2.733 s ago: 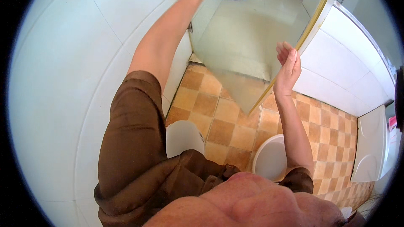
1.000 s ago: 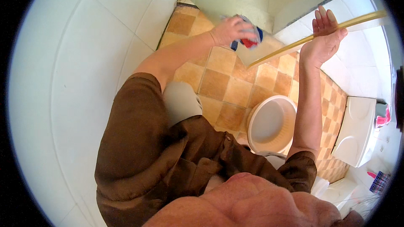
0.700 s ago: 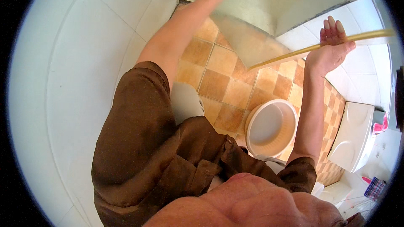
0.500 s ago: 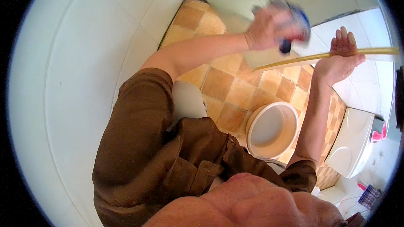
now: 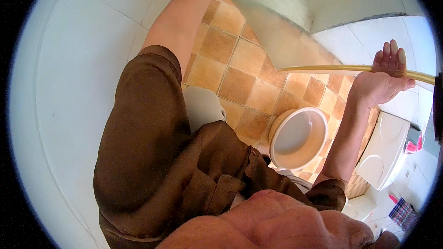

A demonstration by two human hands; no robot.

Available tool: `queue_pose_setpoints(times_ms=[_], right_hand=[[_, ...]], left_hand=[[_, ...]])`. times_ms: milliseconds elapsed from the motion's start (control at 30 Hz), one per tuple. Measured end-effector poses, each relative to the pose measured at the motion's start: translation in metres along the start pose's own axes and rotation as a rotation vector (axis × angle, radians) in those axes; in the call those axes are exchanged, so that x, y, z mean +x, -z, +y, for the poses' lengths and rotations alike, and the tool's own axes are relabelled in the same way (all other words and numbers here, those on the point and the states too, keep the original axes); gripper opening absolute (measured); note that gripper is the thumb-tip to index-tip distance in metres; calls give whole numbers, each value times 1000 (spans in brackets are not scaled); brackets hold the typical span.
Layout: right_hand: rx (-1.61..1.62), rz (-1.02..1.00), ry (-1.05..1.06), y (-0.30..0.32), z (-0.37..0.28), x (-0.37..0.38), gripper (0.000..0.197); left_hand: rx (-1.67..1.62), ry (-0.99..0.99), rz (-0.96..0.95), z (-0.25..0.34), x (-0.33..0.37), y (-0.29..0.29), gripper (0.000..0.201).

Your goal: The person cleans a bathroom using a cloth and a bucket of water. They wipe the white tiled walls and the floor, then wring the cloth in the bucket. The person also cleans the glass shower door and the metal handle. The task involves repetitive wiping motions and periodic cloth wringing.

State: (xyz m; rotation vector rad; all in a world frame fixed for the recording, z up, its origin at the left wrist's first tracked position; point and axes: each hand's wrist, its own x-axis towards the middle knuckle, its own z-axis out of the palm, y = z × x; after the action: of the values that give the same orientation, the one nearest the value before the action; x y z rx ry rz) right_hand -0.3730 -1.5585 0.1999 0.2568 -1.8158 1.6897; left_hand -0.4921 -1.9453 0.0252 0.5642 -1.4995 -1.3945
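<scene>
My left forearm (image 5: pixel 184 18) stretches up past the top edge of the picture, so my left hand and anything in it are out of sight. On the right, my right hand (image 5: pixel 385 76) rests against the yellowish edge strip (image 5: pixel 332 68) of a see-through, glass-like panel (image 5: pixel 290 37). Its fingers are stretched out and point upward, and the thumb sticks out to the right. The strip crosses in front of the palm.
A pale round basin (image 5: pixel 300 138) stands on the brown-and-tan tiled floor (image 5: pixel 237 87). White tiled wall (image 5: pixel 83 87) rises on my left. A white toilet tank (image 5: pixel 383 150) is at the right, with a checked cloth (image 5: pixel 404 213) below it. Near my legs sits a pale rounded object (image 5: pixel 201 106).
My left arm has reached up and away, taking the hand with its blurred blue-and-red item out of view. My right hand has moved slightly right and down with the panel's edge.
</scene>
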Motion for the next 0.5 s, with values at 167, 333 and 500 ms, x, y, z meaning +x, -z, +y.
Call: queue_pose_setpoints(times_ms=[167,333,500], right_hand=[[-5,42,5,1,5,2,85],[-42,31,15,2,12,6,88],[74,-16,-35,4,20,12,87]], left_hand=[[211,456,-174,-128,-141,5,70],[184,939,-403,-122,-299,-30,58],[-286,1269,-808,26,-348,-25,31]])
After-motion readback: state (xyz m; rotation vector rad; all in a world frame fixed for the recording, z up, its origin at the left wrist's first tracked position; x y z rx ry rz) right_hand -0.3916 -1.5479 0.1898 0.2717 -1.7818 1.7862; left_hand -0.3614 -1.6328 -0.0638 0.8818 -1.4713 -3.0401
